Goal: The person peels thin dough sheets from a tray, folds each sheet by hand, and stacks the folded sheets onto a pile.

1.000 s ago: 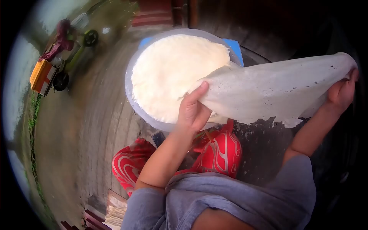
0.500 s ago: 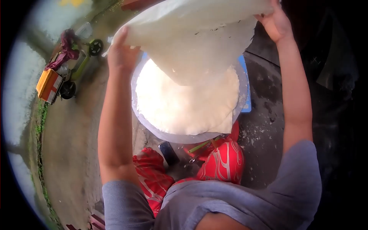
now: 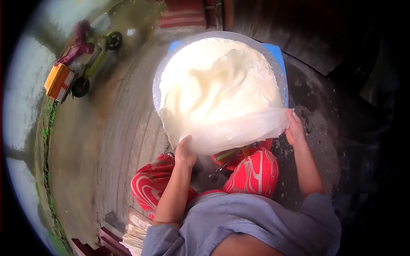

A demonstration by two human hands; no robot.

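Observation:
A thin whitish sheet [image 3: 230, 128] lies loosely, with wrinkles, over a round pale layer [image 3: 213, 47] on a grey round board [image 3: 159, 85]. My left hand [image 3: 185, 153] pinches the sheet's near edge at the left. At the near right, my right hand [image 3: 294, 129] grips its other corner. Between my hands the near edge hangs past the board's rim, above my knees. Under the board a blue surface [image 3: 276, 55] shows at the corners.
A scooter with an orange box [image 3: 58, 81] stands at the far left. Folded pale sheets [image 3: 136, 232] are stacked at lower left, beside dark red slats [image 3: 113, 241]. A green-handled tool [image 3: 226, 154] lies near my red-trousered knees [image 3: 254, 173].
The sheet was held up beyond the board; both hands have come down towards me, and it now spreads across the round layer.

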